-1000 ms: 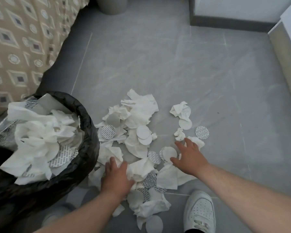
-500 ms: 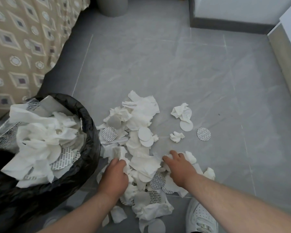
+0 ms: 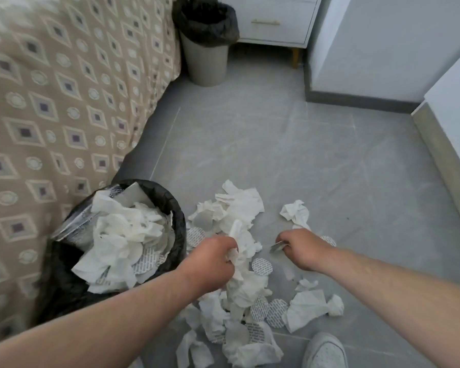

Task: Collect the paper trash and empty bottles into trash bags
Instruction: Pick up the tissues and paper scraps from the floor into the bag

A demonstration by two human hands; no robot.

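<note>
A heap of crumpled white tissues (image 3: 239, 205) and round printed paper discs (image 3: 261, 266) lies on the grey tile floor. My left hand (image 3: 210, 264) grips a bunch of tissue lifted above the heap. My right hand (image 3: 300, 248) pinches a paper disc at its fingertips, just right of the heap. A black trash bag (image 3: 168, 200) stands open at the left, filled high with tissues and discs, close beside my left hand. More tissues (image 3: 306, 306) and discs lie near my shoe.
A bed with a beige patterned cover (image 3: 64, 102) borders the left side. A grey bin with a black liner (image 3: 205, 41) stands at the back beside a white drawer unit (image 3: 271, 19). White walls close off the right. My white shoe (image 3: 324, 351) is at the bottom.
Both hands closed on paper and rose off the floor. The view tilted up, bringing the far bin and drawer unit into sight. The pile is more scattered toward my shoe.
</note>
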